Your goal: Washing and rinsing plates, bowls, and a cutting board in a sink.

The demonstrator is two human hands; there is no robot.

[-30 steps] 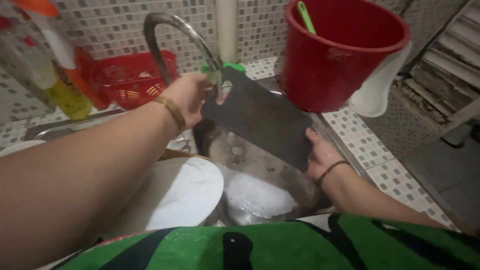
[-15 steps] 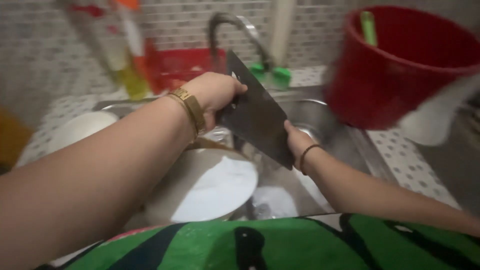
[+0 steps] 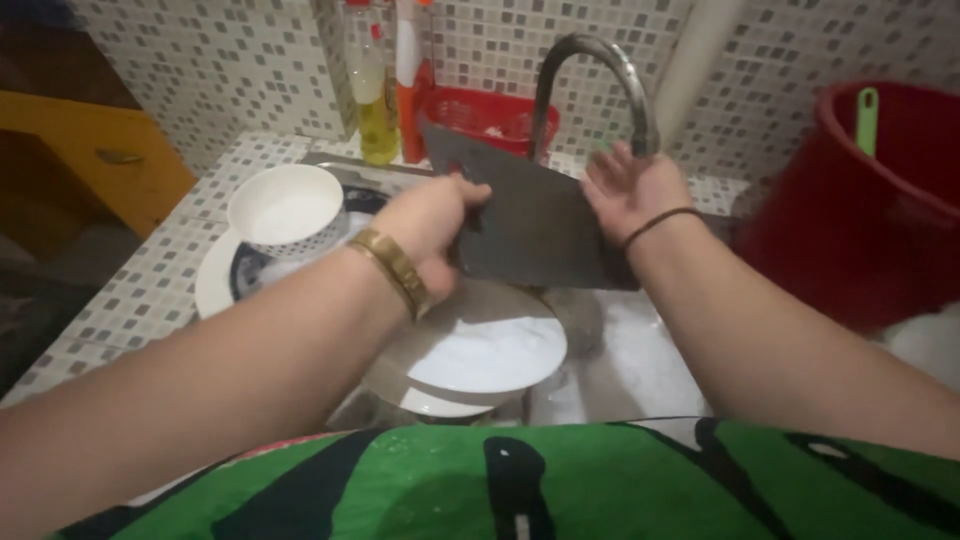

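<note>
Cutting board (image 3: 530,225): dark, flat, held tilted over the sink (image 3: 620,350) between both hands. Left hand (image 3: 435,230): fingers curled shut around its left edge. Right hand (image 3: 630,190): fingers spread wide, palm flat against its right edge. Tap (image 3: 600,70): arches just behind the right fingers, close to the board's top edge. Plates (image 3: 480,350): white, stacked below the left fingers. Bowl (image 3: 285,205): left of them. Bottle (image 3: 375,90), red basket (image 3: 490,115): behind. Red bucket (image 3: 860,210): right, cut off. Board's lower corner hidden by wrist.
</note>
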